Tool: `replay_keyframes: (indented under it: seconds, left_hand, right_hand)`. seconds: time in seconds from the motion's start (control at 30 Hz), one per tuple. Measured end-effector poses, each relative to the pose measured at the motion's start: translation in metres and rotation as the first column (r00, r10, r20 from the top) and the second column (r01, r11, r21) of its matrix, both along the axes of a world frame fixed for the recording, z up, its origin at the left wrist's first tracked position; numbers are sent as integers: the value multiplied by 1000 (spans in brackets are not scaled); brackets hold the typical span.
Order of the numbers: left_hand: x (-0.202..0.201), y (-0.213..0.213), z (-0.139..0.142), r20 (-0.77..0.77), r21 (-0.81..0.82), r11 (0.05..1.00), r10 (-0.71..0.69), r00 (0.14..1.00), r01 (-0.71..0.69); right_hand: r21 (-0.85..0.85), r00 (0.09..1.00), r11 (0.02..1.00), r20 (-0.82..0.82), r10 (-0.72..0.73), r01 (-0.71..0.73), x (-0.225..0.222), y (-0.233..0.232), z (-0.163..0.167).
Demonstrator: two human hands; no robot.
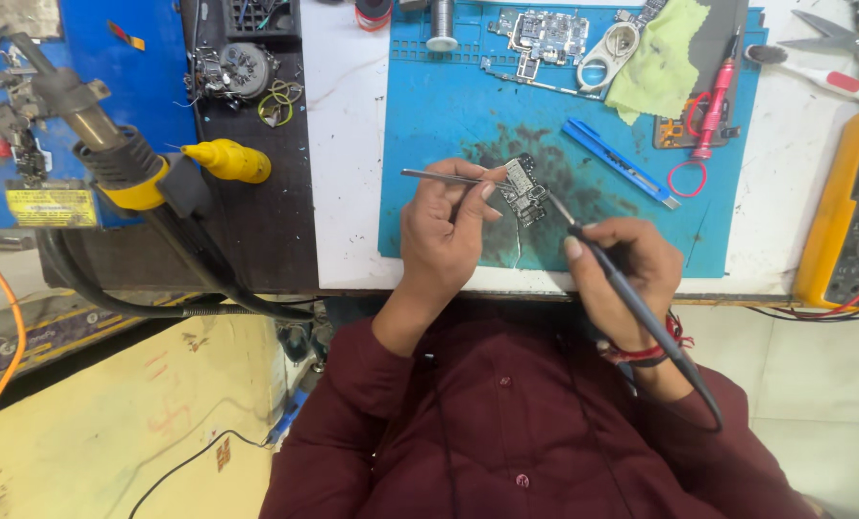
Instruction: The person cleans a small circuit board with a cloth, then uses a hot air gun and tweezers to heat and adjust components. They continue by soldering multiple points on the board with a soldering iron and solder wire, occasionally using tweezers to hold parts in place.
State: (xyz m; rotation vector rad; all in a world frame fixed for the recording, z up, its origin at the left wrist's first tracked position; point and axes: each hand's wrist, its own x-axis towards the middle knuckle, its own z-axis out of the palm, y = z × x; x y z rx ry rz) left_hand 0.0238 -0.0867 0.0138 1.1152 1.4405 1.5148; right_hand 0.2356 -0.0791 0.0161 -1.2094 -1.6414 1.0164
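Observation:
A small dark circuit board (523, 189) lies on the blue work mat (448, 115), over a sooty stain. My left hand (444, 231) pinches metal tweezers (429, 176) whose tips reach the board's left edge. My right hand (622, 274) grips a dark soldering iron (631, 298) like a pen. Its thin tip touches the board's right side. The iron's cable runs back over my maroon shirt.
A hot-air gun with a yellow collar (112, 154) rests at the left. On the mat's far side lie another circuit board (545, 38), a yellow-green cloth (660, 58), a blue cutter (617, 161) and a red screwdriver (716, 96). A yellow multimeter (847, 211) stands at the right, scissors (833, 38) behind it.

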Motion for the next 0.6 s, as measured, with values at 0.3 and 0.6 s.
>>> replay_keyframes:
  seconds: [0.3, 0.6]
  left_hand:
    - [1, 7, 3, -338, 12, 1000, 8, 941, -5]
    - [-4, 10, 0, -401, 44, 999, -5, 916, 25]
  right_hand:
    - [79, 998, 997, 60, -5, 0, -13, 27, -5]
    - [79, 999, 997, 52, 2, -6, -16, 30, -8]
